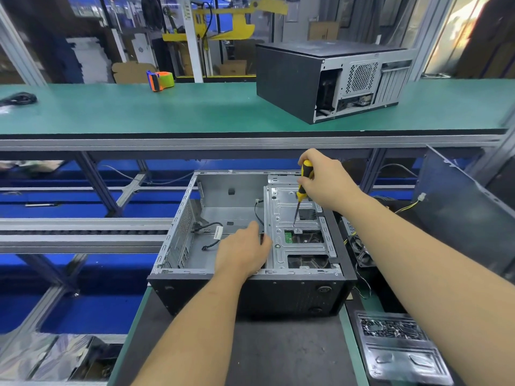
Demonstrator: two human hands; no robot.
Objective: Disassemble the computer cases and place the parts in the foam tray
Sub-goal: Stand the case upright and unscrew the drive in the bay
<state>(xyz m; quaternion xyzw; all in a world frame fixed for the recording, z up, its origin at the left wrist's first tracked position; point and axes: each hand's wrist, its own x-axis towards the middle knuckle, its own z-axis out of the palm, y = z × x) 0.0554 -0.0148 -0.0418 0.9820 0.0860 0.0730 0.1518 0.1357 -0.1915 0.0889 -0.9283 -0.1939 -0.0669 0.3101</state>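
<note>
I am gripping the screwdriver [302,188] in my right hand [324,182], shaft tilting down onto the drive cage [298,235]; my left hand [242,252], fingers loosely curled, is bracing the cage's left edge.

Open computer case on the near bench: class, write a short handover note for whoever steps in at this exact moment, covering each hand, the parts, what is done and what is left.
Right hand grips the yellow-and-black screwdriver, tip down on a screw of the metal drive cage.
Left hand rests on the cage's left edge, steadying it.
Open computer case lies on its side, side panel off, main bay mostly bare apart from loose cables.
Left: free the cage and the drive under it. Second case on the green shelf looks unopened.
Plastic tray at right holds small dark parts; no foam tray clearly visible.
</note>
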